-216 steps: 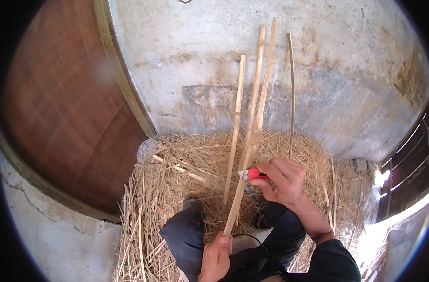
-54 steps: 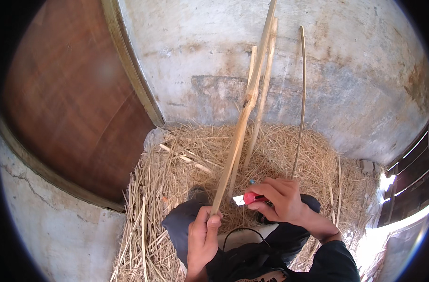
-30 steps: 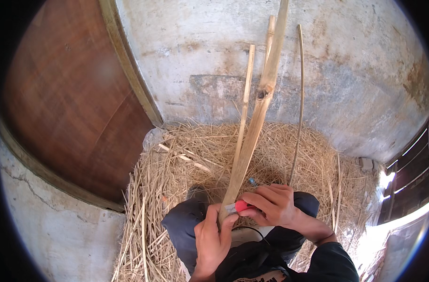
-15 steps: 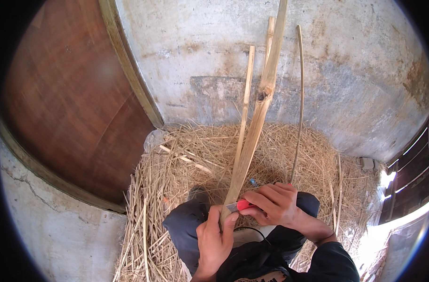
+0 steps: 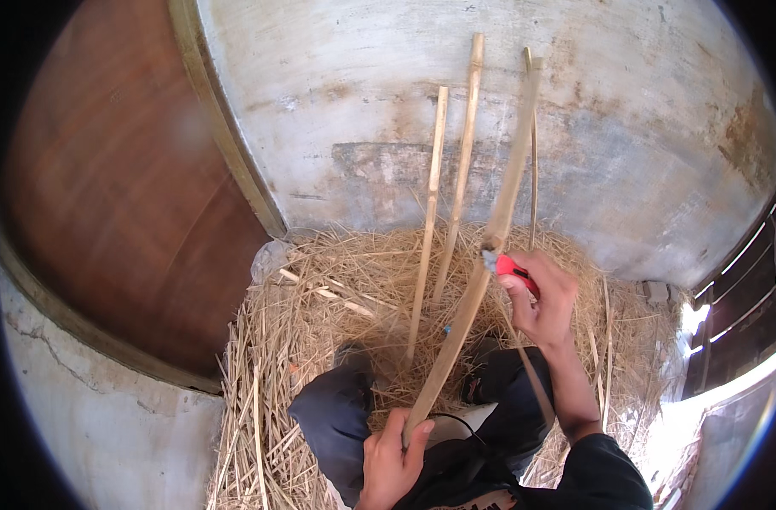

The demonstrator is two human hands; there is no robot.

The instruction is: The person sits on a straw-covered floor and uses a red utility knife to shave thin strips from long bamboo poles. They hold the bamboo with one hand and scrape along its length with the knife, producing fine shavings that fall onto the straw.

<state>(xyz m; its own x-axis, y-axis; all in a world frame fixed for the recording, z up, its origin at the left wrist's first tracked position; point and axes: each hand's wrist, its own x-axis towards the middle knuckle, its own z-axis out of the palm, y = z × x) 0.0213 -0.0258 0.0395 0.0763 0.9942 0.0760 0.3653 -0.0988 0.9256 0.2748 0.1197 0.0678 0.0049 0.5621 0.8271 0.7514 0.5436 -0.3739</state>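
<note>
A long split bamboo strip (image 5: 457,340) slants up and away from my lap. My left hand (image 5: 394,459) is closed around its near end, thumb on one side. Farther up the strip, my right hand (image 5: 545,293) grips a red-handled utility knife (image 5: 508,265). The knife's blade, blurred by motion, meets the strip at or just beside a dark node. Below my right hand a thin pale sliver (image 5: 534,381) crosses over my right knee; where it starts is hidden.
Two bamboo sticks (image 5: 430,204) (image 5: 465,153) and a thinner rod (image 5: 534,161) lean toward the stained wall (image 5: 320,102). Straw and cut stalks (image 5: 256,382) cover the floor around my knees. A brown wooden door panel (image 5: 124,187) is at left, dark slats (image 5: 740,306) at right.
My right hand and the knife have moved up the strip, from beside my left hand to the node. The strip's far end has come down into view. My left hand sits slightly lower.
</note>
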